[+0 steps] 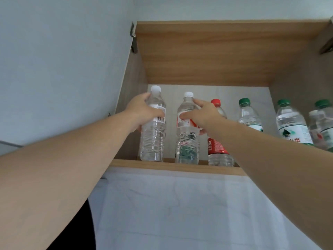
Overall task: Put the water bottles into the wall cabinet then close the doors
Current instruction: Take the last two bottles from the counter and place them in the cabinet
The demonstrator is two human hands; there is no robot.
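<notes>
Bottles stand in a row on the bottom shelf of the wall cabinet (207,51), whose wooden interior is exposed with its doors swung out of the way. Below the shelf edge, under both forearms, runs a pale marbled wall panel (180,213).

The left hand (142,112) wraps the leftmost white-capped bottle (153,134) around its upper body, fingers curled over the barcode label, thumb behind near the shoulder; the bottle stands upright with its base on the shelf, close to the cabinet's left wall. Just right of that grip, the right hand (201,114) holds the second white-capped bottle (187,138) at its red-and-white label (index finger stretched up toward the neck, the other fingers round the body). That bottle also stands upright on the shelf.

Right behind the right hand stands the red-capped bottle (218,150), partly hidden by the wrist. Further right of that hand, well apart from either grip, are three green-capped bottles (250,116) (292,127) (322,121), the last cut by the frame edge.
</notes>
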